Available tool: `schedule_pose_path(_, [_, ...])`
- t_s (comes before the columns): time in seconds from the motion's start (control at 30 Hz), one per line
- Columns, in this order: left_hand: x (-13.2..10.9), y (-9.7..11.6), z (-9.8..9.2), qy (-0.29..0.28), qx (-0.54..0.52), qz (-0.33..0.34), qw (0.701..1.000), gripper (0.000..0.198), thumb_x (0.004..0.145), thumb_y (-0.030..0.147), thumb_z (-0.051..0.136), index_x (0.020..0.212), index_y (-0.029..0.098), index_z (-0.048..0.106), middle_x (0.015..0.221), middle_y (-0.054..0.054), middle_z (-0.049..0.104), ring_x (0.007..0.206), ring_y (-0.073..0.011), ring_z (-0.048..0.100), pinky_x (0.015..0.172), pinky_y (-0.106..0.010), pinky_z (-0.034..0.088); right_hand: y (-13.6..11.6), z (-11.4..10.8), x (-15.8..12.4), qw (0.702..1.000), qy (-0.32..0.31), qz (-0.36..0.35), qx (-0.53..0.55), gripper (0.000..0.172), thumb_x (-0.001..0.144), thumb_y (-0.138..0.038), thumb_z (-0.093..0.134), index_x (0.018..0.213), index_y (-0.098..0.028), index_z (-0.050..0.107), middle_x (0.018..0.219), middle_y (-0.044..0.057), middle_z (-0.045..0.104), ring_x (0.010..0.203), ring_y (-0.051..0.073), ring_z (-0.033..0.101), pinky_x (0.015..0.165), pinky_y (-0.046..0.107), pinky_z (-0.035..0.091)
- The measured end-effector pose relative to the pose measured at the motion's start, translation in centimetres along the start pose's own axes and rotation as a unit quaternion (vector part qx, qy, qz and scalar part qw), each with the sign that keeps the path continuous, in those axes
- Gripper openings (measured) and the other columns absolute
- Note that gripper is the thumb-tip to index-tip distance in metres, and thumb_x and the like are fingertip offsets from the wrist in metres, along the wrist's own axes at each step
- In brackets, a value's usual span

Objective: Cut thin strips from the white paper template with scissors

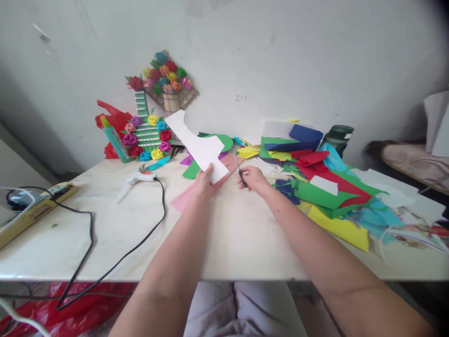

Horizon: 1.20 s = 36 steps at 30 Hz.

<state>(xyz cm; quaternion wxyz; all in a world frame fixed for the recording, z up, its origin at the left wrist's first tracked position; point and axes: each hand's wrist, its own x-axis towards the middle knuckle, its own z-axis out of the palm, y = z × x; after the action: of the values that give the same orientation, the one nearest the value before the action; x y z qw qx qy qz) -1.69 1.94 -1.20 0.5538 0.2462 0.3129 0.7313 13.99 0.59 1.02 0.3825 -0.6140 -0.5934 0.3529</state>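
My left hand [206,181] pinches the lower end of a white sheet of paper [199,147], which has a curved cut-out along its upper edge and tilts up toward the wall. In my right hand [253,179] is a pair of dark-handled scissors [242,176], its blades pointing up and away from me, a little right of the white sheet and apart from it. A pink sheet [184,197] lies under and beside my left hand. Behind the white sheet, green paper [191,170] shows in part.
A white glue gun [135,180] with a black cord rests at left, near a power strip [38,210]. Paper-flower crafts [147,131] and a glue bottle [116,142] stand by the wall. Coloured paper scraps [322,192] cover the right side, before a dark bottle [338,138].
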Motion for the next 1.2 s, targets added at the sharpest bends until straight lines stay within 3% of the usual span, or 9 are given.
schedule_pose_path(0.13, [-0.1,0.2,0.2,0.024,0.015,-0.010,1.000,0.031,0.068,0.023,0.071,0.097,0.016,0.060,0.089,-0.007,0.068,0.087,-0.0229,0.064,0.079,-0.040,0.054,-0.5,0.6,-0.6,0.997,-0.006,-0.002,0.077,0.025,0.071,-0.031,0.069,0.087,-0.015,0.060,0.049,-0.004,0.055,0.034,0.007,0.049,0.028,0.015,0.024])
schedule_pose_path(0.33, [0.2,0.0,0.0,0.024,0.019,-0.010,0.999,0.025,0.071,0.021,0.068,0.094,0.016,0.060,0.083,-0.006,0.068,0.080,-0.0207,0.064,0.077,-0.037,0.054,-0.1,0.5,-0.9,0.989,-0.086,0.008,0.121,0.039,0.071,-0.054,0.064,0.079,-0.016,0.057,0.057,-0.002,0.058,0.040,0.006,0.053,0.031,0.014,0.031])
schedule_pose_path(0.57, [0.1,0.1,0.0,0.022,-0.031,-0.015,0.999,0.023,0.071,0.019,0.068,0.092,0.015,0.060,0.080,-0.005,0.068,0.079,-0.0202,0.065,0.081,-0.038,0.052,0.3,0.5,-1.0,0.977,-0.158,-0.003,0.141,0.037,0.079,-0.051,0.058,0.091,-0.016,0.056,0.064,0.001,0.061,0.043,0.008,0.057,0.031,0.015,0.031])
schedule_pose_path(0.73, [-0.3,0.4,0.4,0.022,-0.073,-0.001,0.997,0.016,0.074,0.016,0.066,0.090,0.016,0.060,0.082,-0.004,0.068,0.079,-0.0163,0.066,0.083,-0.032,0.051,-0.4,0.4,-1.8,0.973,-0.185,-0.018,0.137,0.038,0.077,-0.052,0.059,0.086,-0.016,0.055,0.060,-0.001,0.059,0.041,0.007,0.054,0.031,0.015,0.031])
schedule_pose_path(1.2, [-0.4,0.6,0.6,0.048,-0.082,0.003,0.995,0.010,0.079,0.017,0.062,0.089,0.016,0.060,0.082,-0.005,0.069,0.085,-0.0174,0.066,0.084,-0.032,0.051,0.9,0.7,-1.3,0.963,-0.209,-0.075,0.151,0.039,0.073,-0.054,0.062,0.076,-0.016,0.052,0.059,-0.003,0.057,0.040,0.006,0.053,0.030,0.014,0.030])
